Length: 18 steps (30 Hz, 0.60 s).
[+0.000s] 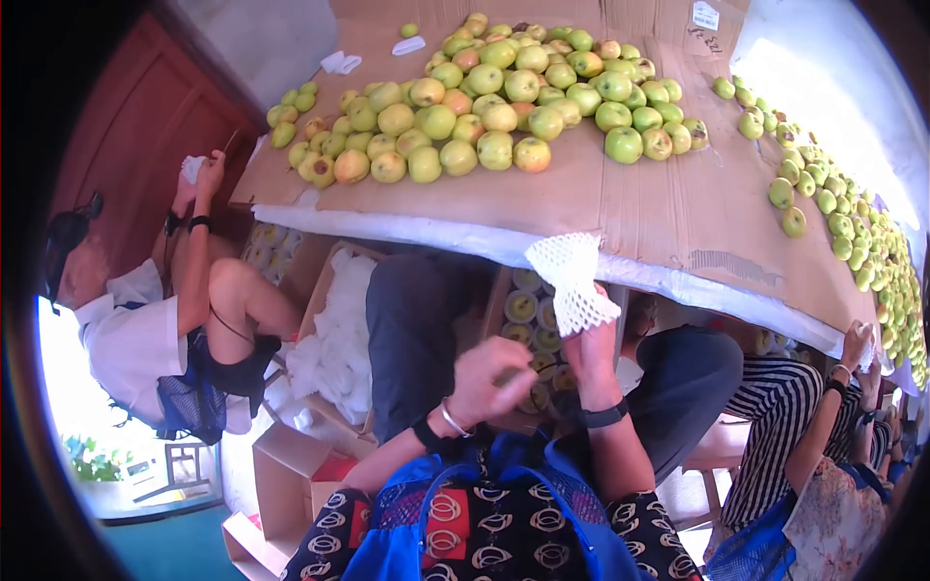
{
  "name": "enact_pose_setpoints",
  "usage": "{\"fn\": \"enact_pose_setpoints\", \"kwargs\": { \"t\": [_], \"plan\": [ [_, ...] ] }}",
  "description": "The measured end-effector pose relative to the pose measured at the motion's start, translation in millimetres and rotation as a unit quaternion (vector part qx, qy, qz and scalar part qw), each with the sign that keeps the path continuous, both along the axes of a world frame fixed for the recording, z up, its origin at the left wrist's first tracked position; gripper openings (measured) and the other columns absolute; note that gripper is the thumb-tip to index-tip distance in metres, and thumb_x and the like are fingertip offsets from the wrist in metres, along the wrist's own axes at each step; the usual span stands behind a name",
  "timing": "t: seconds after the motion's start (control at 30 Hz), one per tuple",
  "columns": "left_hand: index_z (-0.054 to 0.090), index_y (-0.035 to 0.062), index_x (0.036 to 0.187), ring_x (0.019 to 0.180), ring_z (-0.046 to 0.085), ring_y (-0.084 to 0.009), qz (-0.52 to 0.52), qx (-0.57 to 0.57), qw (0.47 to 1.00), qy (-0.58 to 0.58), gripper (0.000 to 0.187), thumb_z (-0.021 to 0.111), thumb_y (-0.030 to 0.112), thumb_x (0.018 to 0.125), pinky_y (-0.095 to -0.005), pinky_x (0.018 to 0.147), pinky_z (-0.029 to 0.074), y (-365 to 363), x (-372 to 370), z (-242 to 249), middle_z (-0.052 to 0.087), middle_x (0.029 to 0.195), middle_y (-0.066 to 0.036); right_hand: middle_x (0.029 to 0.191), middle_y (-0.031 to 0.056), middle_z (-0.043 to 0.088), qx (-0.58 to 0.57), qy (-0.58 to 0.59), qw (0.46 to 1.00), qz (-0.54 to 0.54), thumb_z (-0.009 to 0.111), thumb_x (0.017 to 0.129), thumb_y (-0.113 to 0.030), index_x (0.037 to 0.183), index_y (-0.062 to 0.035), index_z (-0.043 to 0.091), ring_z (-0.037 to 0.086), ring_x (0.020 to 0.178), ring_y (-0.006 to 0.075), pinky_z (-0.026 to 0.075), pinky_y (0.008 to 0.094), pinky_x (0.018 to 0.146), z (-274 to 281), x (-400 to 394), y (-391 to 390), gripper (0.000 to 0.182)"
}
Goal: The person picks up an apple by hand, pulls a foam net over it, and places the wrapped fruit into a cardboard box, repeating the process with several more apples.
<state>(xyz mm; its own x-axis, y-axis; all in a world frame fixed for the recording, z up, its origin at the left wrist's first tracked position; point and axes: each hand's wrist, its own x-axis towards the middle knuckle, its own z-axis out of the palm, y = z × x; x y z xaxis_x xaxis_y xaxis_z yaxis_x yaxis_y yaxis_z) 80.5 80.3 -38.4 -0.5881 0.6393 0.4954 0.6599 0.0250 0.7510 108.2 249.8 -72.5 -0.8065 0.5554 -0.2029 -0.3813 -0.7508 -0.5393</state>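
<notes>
My right hand [593, 351] is raised in front of the table edge, its fingers wrapped inside or round a white foam net sleeve [573, 281] that flares out at the top. To the left of it is my left hand [491, 380], fingers curled and partly blurred; whether anything is between them I cannot make out. Below and behind both hands, a box of apples [521, 308] stands between the knees, the fruit sitting in rows.
Green-yellow apples [494, 111] are heaped on the cardboard-covered table [436, 205]. More apples [823, 184] lie at the right. A box of white foam nets [341, 329] stands left of my legs. Co-workers sit at the left [145, 320] and right [833, 504].
</notes>
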Motion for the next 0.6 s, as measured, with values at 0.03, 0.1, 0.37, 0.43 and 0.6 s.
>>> {"fn": "enact_pose_setpoints", "kwargs": {
  "t": [0.03, 0.1, 0.37, 0.43, 0.6],
  "plan": [
    [0.053, 0.0047, 0.099, 0.086, 0.061, -0.0202, 0.046, 0.021, 0.980, -0.192, 0.028, 0.067, 0.014, 0.077, -0.0318, 0.073, 0.050, 1.2, -6.9, -5.4, 0.061, 0.102, -0.010, 0.104, 0.0104, 0.058, 0.000, 0.028, 0.999, 0.026, 0.047, 0.091, -0.010, 0.113, -0.0039, 0.046, 0.060, 0.090, 0.0192, 0.051, 0.0308, 0.076, -5.1, -0.8, 3.6, 0.022],
    [0.047, 0.0031, 0.116, 0.106, 0.053, -0.0166, 0.041, 0.079, 0.894, -0.439, 0.044, 0.066, 0.023, 0.081, -0.0321, 0.089, 0.043, 3.5, -22.6, -6.2, 0.055, 0.116, -0.011, 0.104, 0.0101, 0.058, -0.081, 0.061, 0.992, 0.070, 0.047, 0.092, -0.012, 0.112, -0.0042, 0.046, 0.059, 0.095, 0.0198, 0.050, 0.0319, 0.081, -10.1, 3.2, 4.6, 0.022],
    [0.040, -0.0005, 0.128, 0.104, 0.057, -0.0197, -0.069, 0.152, 0.792, -0.587, 0.050, 0.058, 0.019, 0.086, -0.0299, 0.079, 0.050, 9.0, -26.4, -0.7, 0.052, 0.123, -0.015, 0.100, 0.0019, 0.060, -0.133, 0.093, 0.923, 0.348, 0.044, 0.094, -0.022, 0.118, -0.0091, 0.049, 0.060, 0.085, 0.0111, 0.048, 0.0214, 0.060, -29.8, 8.8, -45.1, 0.028],
    [0.041, -0.0011, 0.127, 0.104, 0.057, -0.0206, -0.046, 0.150, 0.793, -0.588, 0.047, 0.056, 0.016, 0.086, -0.0316, 0.082, 0.050, -0.9, -26.9, -10.1, 0.052, 0.123, -0.015, 0.098, 0.0005, 0.061, -0.107, 0.071, 0.925, 0.357, 0.046, 0.093, -0.022, 0.118, -0.0104, 0.050, 0.060, 0.082, 0.0100, 0.047, 0.0189, 0.057, -26.8, 5.6, -53.9, 0.028],
    [0.046, -0.0014, 0.121, 0.101, 0.059, -0.0264, 0.023, 0.268, 0.806, -0.527, 0.036, 0.052, 0.002, 0.085, -0.0372, 0.088, 0.048, -8.4, -42.6, -4.0, 0.055, 0.118, -0.017, 0.093, -0.0008, 0.063, 0.277, -0.107, 0.845, 0.444, 0.055, 0.085, -0.011, 0.108, -0.0071, 0.057, 0.059, 0.081, 0.0086, 0.047, 0.0220, 0.063, -27.4, 5.0, -42.0, 0.023]
  ]
}}
